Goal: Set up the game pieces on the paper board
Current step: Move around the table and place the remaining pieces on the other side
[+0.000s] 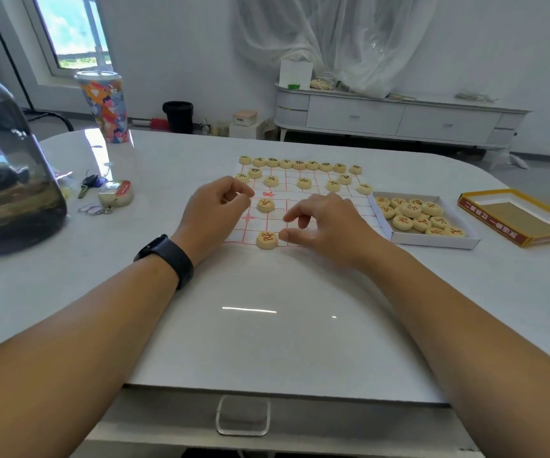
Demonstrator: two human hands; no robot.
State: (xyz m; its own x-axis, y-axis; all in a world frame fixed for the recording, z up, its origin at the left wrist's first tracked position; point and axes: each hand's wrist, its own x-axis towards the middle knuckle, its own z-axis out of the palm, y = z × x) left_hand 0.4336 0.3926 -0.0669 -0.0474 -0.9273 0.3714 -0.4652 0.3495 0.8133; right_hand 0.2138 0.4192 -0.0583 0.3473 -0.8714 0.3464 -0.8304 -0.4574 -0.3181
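Round pieces [265, 205] on gridded board [320, 206]
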